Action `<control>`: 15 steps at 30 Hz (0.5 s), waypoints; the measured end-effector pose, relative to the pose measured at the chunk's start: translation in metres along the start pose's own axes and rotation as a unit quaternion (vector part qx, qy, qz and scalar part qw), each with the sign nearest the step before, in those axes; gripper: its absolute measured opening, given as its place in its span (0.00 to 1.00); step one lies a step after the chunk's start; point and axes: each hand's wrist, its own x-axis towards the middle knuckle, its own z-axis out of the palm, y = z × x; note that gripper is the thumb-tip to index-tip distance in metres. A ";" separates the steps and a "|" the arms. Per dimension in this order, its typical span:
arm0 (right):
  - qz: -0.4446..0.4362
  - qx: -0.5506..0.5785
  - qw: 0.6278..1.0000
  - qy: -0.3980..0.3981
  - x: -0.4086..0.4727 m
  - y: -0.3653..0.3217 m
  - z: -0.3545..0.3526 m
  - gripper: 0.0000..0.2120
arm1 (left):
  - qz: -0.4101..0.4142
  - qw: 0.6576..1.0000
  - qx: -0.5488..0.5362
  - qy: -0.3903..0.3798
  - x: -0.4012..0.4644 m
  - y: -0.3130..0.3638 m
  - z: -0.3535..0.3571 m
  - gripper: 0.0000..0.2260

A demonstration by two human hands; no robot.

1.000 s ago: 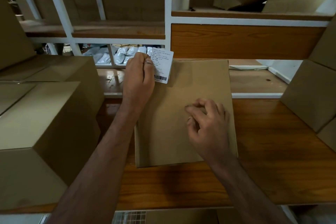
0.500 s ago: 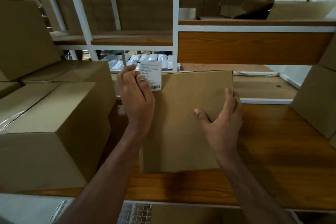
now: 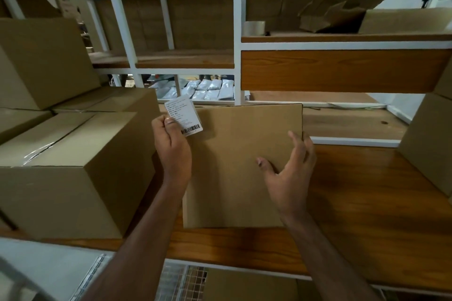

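— Warehouse shelving, white frame and wooden boards. What are the hands doing?

— The left hand [image 3: 172, 151] pinches a white barcode label [image 3: 183, 115] between thumb and fingers. It holds the label just over the 11 o'clock corner of the flat cardboard box [image 3: 234, 178]. The right hand [image 3: 291, 173] is spread with relaxed fingers, thumb on the box top and fingertips at its 3 o'clock edge. It grips nothing.

— And the box itself?

— It lies flat on the wooden shelf [image 3: 367, 203], in the centre, just beside the stacked cartons [image 3: 73, 178] at 9 o'clock. Beyond it, at 12 o'clock, white pouches [image 3: 208, 87] show through the rack.

— How would these handle?

— The label looks feather-light and floppy, and is likely sticky-backed, so holding it by one edge seems wise. The box appears stiff and light. Steadying it by the 3 o'clock edge should stop it sliding on the smooth wood while the label is pressed down.
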 end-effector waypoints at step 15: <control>0.011 0.098 0.995 -0.035 -0.050 0.047 -0.004 0.49 | -0.089 0.994 -0.008 -0.057 -0.055 -0.029 -0.048 0.07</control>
